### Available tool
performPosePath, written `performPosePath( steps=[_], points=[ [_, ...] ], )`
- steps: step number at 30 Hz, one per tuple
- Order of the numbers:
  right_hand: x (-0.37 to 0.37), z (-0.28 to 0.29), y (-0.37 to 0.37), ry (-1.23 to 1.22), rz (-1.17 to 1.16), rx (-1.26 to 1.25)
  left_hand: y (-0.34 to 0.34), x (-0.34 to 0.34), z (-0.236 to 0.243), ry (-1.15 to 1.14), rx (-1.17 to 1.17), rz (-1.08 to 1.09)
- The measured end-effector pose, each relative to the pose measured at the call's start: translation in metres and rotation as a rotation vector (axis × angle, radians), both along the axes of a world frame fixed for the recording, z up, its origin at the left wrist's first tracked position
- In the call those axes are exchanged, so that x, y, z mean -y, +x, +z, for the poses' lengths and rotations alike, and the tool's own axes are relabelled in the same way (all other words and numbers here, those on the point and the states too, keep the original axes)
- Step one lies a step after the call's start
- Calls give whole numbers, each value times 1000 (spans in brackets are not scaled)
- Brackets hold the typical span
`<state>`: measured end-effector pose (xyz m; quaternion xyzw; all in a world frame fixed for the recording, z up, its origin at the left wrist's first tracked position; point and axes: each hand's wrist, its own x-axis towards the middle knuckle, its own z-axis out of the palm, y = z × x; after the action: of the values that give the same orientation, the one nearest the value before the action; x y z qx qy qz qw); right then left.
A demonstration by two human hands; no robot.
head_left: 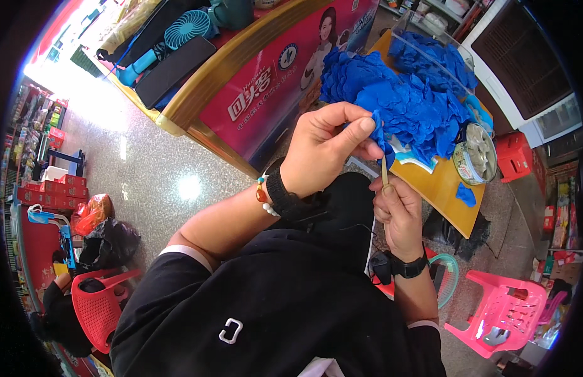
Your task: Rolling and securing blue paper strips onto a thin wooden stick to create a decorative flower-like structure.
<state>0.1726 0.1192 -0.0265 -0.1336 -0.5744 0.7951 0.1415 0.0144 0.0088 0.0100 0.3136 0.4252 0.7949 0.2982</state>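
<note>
My left hand (329, 147) is closed, pinching a crinkled blue petal-like piece (380, 135) between thumb and fingers. Just below it, my right hand (399, 213) grips a thin tan stick (384, 174), whose upper end meets the blue piece. Beyond my hands, a large heap of blue petal-like pieces (410, 103) lies on a wooden table (432, 191). One loose blue piece (466, 195) rests near the table's edge. A round tin (473, 160) with whitish stuff in it stands at the table's right side.
A clear plastic box (464, 72) holds more blue pieces at the back. To the left is a wood-edged counter (197, 94) with a turquoise fan (188, 30). A pink plastic chair (508, 311) stands at right, a red chair (97, 308) at far left. Shelves line both sides.
</note>
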Motion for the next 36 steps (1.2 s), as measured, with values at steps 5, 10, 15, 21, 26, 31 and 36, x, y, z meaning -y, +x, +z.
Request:
performPosePath(
  steps=[5, 10, 15, 21, 26, 31, 36],
  points=[
    [-7, 7, -1, 507, -157, 62, 3, 2, -1, -28, -19, 22],
    [-5, 6, 2, 537, -168, 53, 6, -1, 0, -11, -27, 75],
    [-1, -7, 1, -57, 39, -60, 10, -2, 1, 28, 24, -38],
    [-6, 7, -2, 185, -29, 46, 2, -1, 2, -32, -7, 40],
    [-6, 10, -1, 684, -225, 45, 2, 1, 0, -32, -60, 57],
    [-1, 5, -2, 711, -299, -43, 12, 0, 4, 26, -20, 23],
    [-4, -1, 1, -14, 21, -74, 14, -2, 9, 27, -80, 34]
  ],
)
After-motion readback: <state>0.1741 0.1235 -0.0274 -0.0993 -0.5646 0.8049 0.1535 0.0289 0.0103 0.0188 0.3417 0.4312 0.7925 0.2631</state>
